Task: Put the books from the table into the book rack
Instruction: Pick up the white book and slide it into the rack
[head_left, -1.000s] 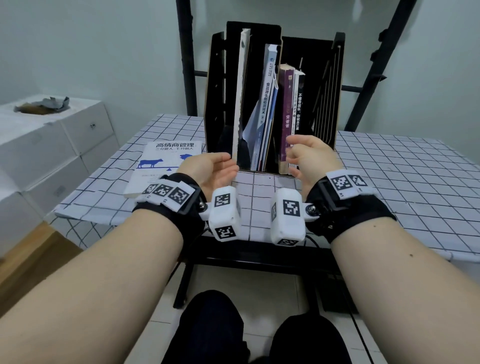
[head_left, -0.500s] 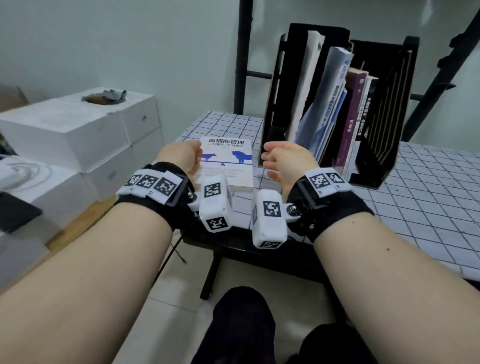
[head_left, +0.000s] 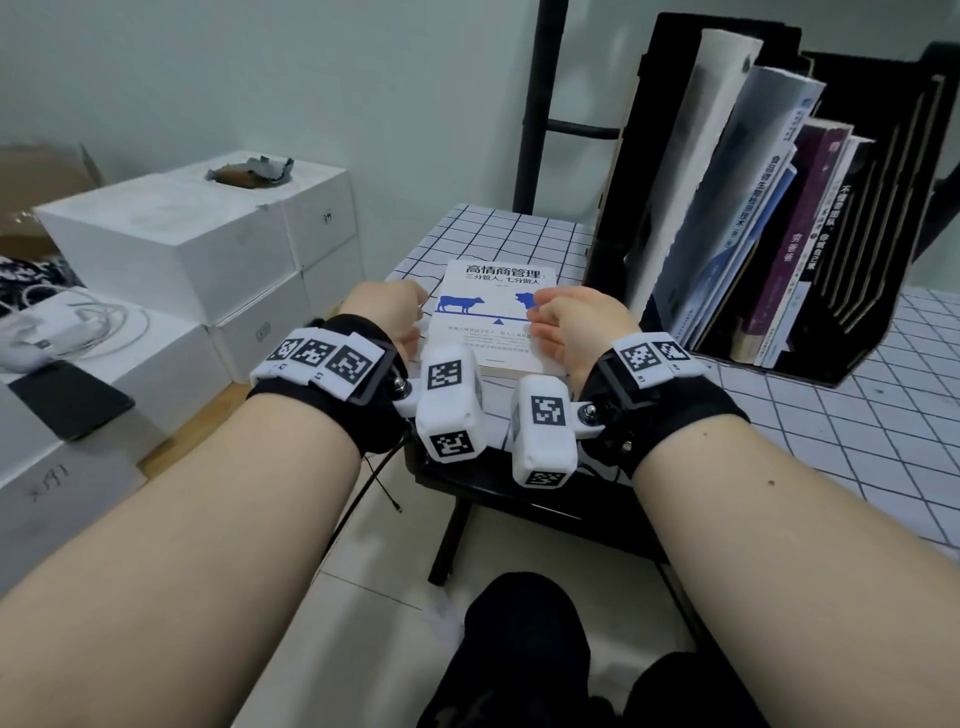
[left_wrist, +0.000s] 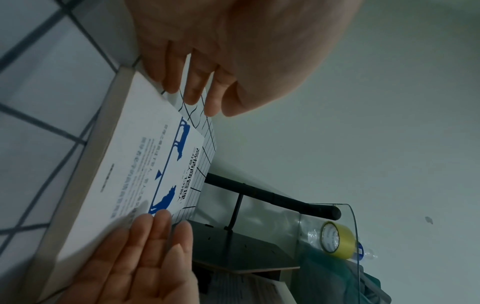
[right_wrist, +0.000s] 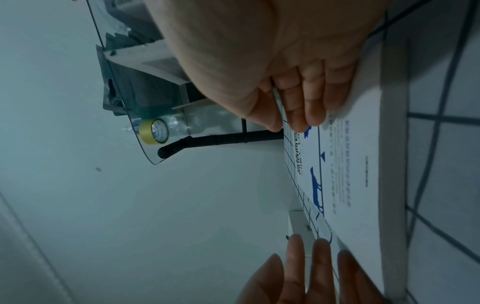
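2 hands are set at the sides of the 1 book (head_left: 496, 317) left on the table (head_left: 810, 415): a white paperback with blue cattle on its cover, lying flat near the table's front corner, just beside the book rack (head_left: 769, 208).

The step in hand is judged to be the pickup. It would be done well if both long edges were caught at about mid-length, so that the soft cover is not bent, and if the fingertips were slid under the edges before any lift. The book would best be turned upright once clear of the table and then fed into a free slot, since several books are already standing in the rack.

Nearest, both forearms are stretched forward, almost parallel, with the wrists close together above the table's front edge. The left hand (head_left: 387, 312) is held at the book's left edge, fingers fairly straight and close together, thumb apart; nothing is gripped by it. Whether its fingertips touch the cover cannot be told.

The right hand (head_left: 571, 319) is placed at the right edge, fingers loosely bent with their tips over the cover's margin. Nothing is clasped yet; contact cannot be confirmed.

Farther off, the rack stands upright.
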